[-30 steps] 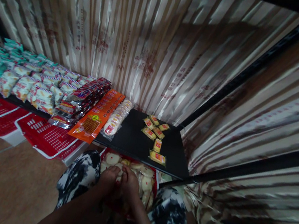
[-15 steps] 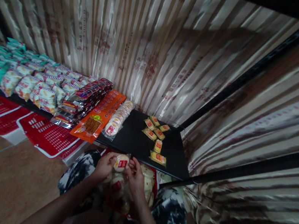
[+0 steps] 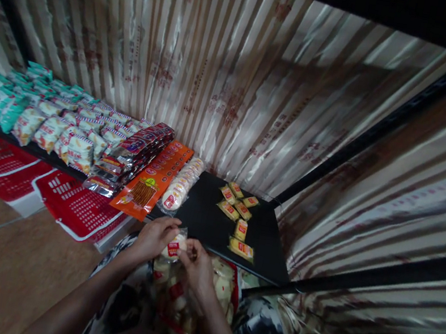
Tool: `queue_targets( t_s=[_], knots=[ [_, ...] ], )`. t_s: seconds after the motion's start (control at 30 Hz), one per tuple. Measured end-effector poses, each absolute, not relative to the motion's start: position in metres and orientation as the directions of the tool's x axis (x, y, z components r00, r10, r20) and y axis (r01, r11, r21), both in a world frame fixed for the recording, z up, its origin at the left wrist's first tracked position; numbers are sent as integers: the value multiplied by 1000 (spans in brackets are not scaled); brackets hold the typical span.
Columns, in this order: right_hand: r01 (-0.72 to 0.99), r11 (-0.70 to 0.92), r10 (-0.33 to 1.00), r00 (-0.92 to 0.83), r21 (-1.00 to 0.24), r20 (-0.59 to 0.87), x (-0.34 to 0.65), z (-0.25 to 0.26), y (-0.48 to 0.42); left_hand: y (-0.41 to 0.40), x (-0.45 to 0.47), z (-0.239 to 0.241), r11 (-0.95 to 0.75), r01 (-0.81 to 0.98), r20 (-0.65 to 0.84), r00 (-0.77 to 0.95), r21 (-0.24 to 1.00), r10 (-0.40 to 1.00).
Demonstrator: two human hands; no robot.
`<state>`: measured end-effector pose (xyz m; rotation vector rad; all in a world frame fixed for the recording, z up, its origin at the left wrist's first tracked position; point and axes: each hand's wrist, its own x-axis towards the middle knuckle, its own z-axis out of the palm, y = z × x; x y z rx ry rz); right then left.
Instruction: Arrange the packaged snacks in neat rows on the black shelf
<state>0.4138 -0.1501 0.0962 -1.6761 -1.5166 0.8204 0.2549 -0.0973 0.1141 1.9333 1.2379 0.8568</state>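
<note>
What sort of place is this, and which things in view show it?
Probably a small shop or snack storeroom: a flat black shelf bears rows of puffy white plastic snack packets and a flat orange plastic snack bag.

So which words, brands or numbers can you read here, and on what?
None reads clearly; all are too small or blurred:
Red label: held white packet
Labels: row of white rounds
Red labels: yellow packets
Print: orange bag
Lettering: dark red packs
Print: white snack bags
Print: teal bags
Reddish print: curtain
</note>
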Motion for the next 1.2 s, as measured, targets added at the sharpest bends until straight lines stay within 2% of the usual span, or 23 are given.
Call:
queue_targets(
  t_s=[0.07,0.13,0.23,0.37,0.47,0.63,0.77,0.83,1.03,1.2],
  knots=[
    [317,-93,990,126,-944,-55,407,89,-138,-96,253,109,-313,547,267,163,777,950],
    [140,-100,988,133,-985,-81,401,83,-124,-97,252,103,-311,640,378,35,703,925],
    [49,-127,982,144,-991,-119,392,75,-102,-100,253,91,-329,731,466,17,598,885],
    [57,-172,973,163,-983,-161,383,67,-77,-98,257,72,-396,768,482,131,503,866],
    [121,-168,973,176,-978,-146,378,62,-64,-89,259,60,-376,808,456,152,454,877],
    [359,-202,971,195,-911,-139,377,68,-57,-75,259,53,-355,851,393,196,387,898],
    [672,-114,984,179,-732,10,383,76,-62,-71,262,53,-332,876,362,200,350,910],
    [731,-103,982,181,-674,47,385,75,-64,-70,264,53,-321,885,361,194,336,912],
    [633,-163,971,239,-757,-9,393,62,-64,-64,269,53,-306,895,375,176,323,910],
    [308,-161,971,222,-937,-94,391,70,-66,-58,273,58,-278,906,357,157,320,921]
  ],
)
